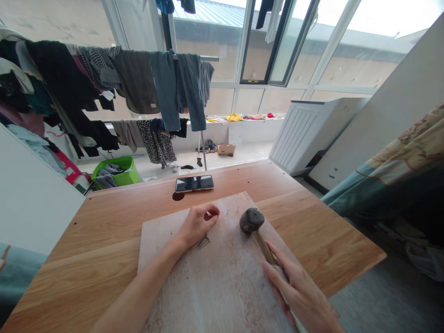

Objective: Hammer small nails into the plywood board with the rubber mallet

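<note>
A pale, scuffed wooden board (pixel 222 282) lies on a wooden table (pixel 100 222). My left hand (pixel 198 224) rests on the board with its fingers curled in a pinch; whatever it pinches is too small to see. A few loose nails (pixel 204 241) lie just under that hand. My right hand (pixel 300 289) lies along the wooden handle of a hammer (pixel 252 220), fingers stretched over it. The dark hammer head rests on the board to the right of my left hand. Two small nails (pixel 233 211) stand in the board near the head.
A black phone (pixel 194 183) lies on the table behind the board, beside a round hole (pixel 178 196). Beyond the table stand a clothes rack (pixel 138 88) hung with garments, a green basket (pixel 117 171) and a white appliance (pixel 308 132). Patterned cloth (pixel 398 171) hangs at right.
</note>
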`<state>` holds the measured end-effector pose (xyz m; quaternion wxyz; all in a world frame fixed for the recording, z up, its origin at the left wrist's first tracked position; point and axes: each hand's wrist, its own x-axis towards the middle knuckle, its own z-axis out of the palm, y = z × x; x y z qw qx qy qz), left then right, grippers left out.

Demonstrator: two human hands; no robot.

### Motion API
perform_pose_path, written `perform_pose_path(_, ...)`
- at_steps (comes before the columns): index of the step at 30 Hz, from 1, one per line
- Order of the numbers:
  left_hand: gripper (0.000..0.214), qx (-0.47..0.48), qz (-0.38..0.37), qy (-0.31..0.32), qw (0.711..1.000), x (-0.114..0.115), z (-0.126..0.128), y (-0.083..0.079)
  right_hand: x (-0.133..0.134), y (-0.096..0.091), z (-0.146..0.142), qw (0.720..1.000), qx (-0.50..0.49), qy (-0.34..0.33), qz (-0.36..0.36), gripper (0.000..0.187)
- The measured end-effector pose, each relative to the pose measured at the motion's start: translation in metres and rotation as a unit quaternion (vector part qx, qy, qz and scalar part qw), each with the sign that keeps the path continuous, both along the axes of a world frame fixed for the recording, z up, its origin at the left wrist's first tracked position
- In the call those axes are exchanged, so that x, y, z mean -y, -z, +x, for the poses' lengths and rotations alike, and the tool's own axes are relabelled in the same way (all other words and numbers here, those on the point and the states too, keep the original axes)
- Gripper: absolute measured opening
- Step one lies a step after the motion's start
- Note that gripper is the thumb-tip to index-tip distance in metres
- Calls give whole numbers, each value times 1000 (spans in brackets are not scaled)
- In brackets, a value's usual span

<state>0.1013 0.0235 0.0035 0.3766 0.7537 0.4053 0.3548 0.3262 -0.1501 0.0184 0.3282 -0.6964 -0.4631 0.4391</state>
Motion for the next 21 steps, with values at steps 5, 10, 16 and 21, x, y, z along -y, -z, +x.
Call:
perform_pose_path(5, 7, -4, 13, -1, 1000, 0, 1, 1, 0, -1, 2, 1000, 1, -6, -5, 83)
perform_pose_path(10, 7, -17, 22, 0, 1000, 0, 0, 3, -7, -10, -2, 998, -33, -46, -4, 79)
perform_pose_path(16, 7, -20, 20, -2, 1000, 0, 1, 1, -31, -24, -22, 994, -74, -65, 46, 68)
perform_pose_path(21, 17, -13, 15, -10, 1000, 0, 3, 3, -42, -21, -33, 991, -93, -78, 65, 61)
